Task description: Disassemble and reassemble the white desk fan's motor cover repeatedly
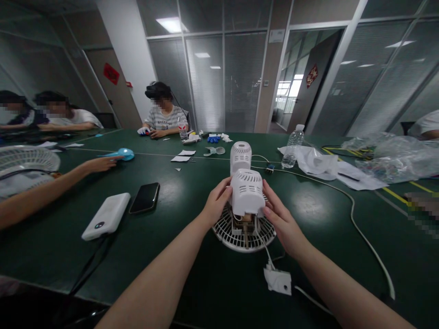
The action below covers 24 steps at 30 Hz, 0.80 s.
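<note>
We see both hands on the white motor housing (247, 192) - left hand (215, 203) on its left side, right hand (279, 219) on its right, each grip closed on it. It sits mid-desk (178, 256) atop the fan grille (240, 235), which lies flat. A second housing (240, 156) stands just behind - phone (144, 198) and power bank (106, 215) lie off to the left.

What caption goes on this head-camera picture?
Left hand and right hand hold a white motor housing atop a fan grille on a green table.
</note>
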### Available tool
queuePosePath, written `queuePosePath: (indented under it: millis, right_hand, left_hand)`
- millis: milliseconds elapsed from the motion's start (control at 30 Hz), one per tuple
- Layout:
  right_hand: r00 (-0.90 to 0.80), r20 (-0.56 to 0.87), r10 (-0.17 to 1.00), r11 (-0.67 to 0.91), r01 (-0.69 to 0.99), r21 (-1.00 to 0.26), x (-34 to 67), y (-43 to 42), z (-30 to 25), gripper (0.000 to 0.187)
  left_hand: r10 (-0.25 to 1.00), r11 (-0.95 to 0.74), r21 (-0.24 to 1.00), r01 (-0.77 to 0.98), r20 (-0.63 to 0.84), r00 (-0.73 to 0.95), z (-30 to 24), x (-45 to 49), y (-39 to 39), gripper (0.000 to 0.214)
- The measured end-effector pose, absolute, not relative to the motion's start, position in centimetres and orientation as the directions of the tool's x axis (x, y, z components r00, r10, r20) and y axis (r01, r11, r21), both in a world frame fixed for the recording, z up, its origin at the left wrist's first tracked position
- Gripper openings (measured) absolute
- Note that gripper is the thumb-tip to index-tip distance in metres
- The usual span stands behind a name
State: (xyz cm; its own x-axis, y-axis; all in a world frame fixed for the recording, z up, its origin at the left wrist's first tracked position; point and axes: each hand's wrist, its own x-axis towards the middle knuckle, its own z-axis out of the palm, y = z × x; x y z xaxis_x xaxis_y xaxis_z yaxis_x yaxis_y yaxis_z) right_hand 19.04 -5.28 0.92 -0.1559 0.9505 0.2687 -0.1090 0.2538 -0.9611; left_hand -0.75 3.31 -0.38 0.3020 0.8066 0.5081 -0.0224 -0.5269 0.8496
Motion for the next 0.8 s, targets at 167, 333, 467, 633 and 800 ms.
queuePosePath:
  millis: [167,333,467,633,800]
  right_hand:
    - [-0.118,0.352,0.928,0.357,0.022,-0.934,19.0,-5.8,0.6,0.065]
    - [-0.098,0.359,0.928,0.369,0.104,-0.924,18.7,-6.1,0.3,0.073]
    - [-0.099,0.365,0.926,0.375,0.112,-0.92,18.8,-6.2,0.2,0.077]
    - [-0.101,0.36,0.928,0.369,0.099,-0.924,18.7,-6.2,0.1,0.075]
    - [-0.111,0.312,0.944,0.323,0.101,-0.941,18.8,-6.2,1.4,0.07]
  left_hand:
    - [0.766,-0.538,0.839,-0.088,0.529,0.366,-0.4,-0.7,3.0,0.047]
    - [0.754,-0.548,0.832,-0.087,0.536,0.381,-0.5,-0.7,2.9,0.048]
    - [0.747,-0.546,0.833,-0.091,0.533,0.396,-0.4,-0.6,2.8,0.052]
    - [0.737,-0.55,0.828,-0.11,0.543,0.403,-0.4,-0.4,2.7,0.054]
    - [0.712,-0.557,0.816,-0.155,0.565,0.417,-0.7,-0.4,2.9,0.055]
